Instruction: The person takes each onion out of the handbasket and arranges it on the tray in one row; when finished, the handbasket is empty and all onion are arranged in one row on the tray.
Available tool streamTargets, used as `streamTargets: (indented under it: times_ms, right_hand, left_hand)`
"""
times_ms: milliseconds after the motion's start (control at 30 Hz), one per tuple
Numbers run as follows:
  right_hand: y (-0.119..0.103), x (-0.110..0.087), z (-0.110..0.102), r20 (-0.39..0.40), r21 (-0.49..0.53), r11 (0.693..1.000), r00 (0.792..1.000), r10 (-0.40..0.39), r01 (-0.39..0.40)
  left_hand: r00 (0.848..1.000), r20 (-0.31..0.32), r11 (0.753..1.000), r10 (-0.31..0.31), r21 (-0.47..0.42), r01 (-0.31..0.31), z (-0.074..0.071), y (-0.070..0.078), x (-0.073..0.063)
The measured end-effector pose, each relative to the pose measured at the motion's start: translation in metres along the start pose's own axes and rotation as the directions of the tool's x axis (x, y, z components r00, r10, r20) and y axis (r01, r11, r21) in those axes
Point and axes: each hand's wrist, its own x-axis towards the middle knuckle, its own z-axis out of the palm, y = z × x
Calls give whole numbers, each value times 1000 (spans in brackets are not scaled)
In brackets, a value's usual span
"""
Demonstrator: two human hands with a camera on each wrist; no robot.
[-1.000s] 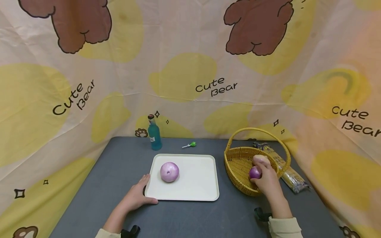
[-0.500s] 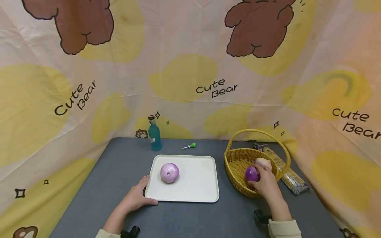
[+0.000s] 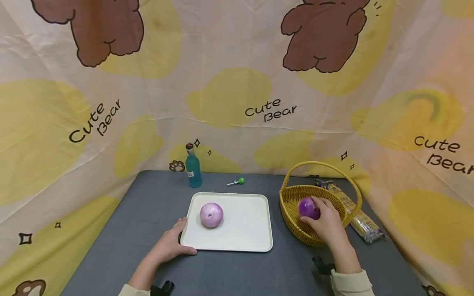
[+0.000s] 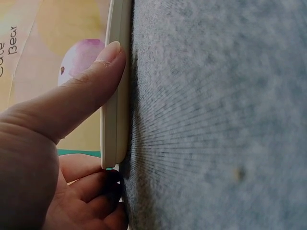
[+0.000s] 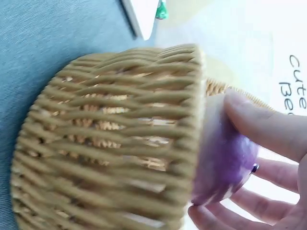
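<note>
My left hand (image 3: 171, 241) holds the near left corner of a white tray (image 3: 240, 222). In the left wrist view the thumb (image 4: 91, 86) lies against the tray's front rim, the other fingers bent round its side. A pale purple onion (image 3: 211, 215) sits on the tray's left half. At the right, my right hand (image 3: 328, 222) grips a darker purple onion (image 3: 308, 208) over the yellow wicker basket (image 3: 294, 224). The right wrist view shows this onion (image 5: 225, 158), purple and white with a small dark tip, beside the basket rim, between thumb and fingers.
A blue bottle (image 3: 193, 169) stands behind the tray, left of a green lollipop (image 3: 236, 181). A long clear-wrapped packet (image 3: 364, 224) lies right of the basket, whose tall handle (image 3: 321, 163) arches above it. A printed cloth hangs behind the grey table (image 3: 237, 271).
My right hand has shifted slightly left with the darker onion, which shows more fully. A pale shape seen earlier by those fingers is no longer visible. The left hand and tray have stayed put.
</note>
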Motion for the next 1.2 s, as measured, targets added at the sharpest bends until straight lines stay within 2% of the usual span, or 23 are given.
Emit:
streamTargets:
  times_ms: [367,567,800,1200]
  right_hand:
    - [-22,9,0,-51,35,996,996,-77,79]
    - [-33,12,3,-50,-10,998,997,-64,64]
    - [-45,16,12,-49,72,988,990,-131,134]
    - [-66,21,30,-83,110,972,976,-201,209]
  left_hand:
    - [1000,-2,1000,1,-13,-1,0,2,2]
    - [1000,-5,1000,8,-7,-8,1,1,4]
    - [1000,-6,1000,4,-2,-4,2,0,4]
    - [1000,2,1000,-10,3,10,2,-2,2]
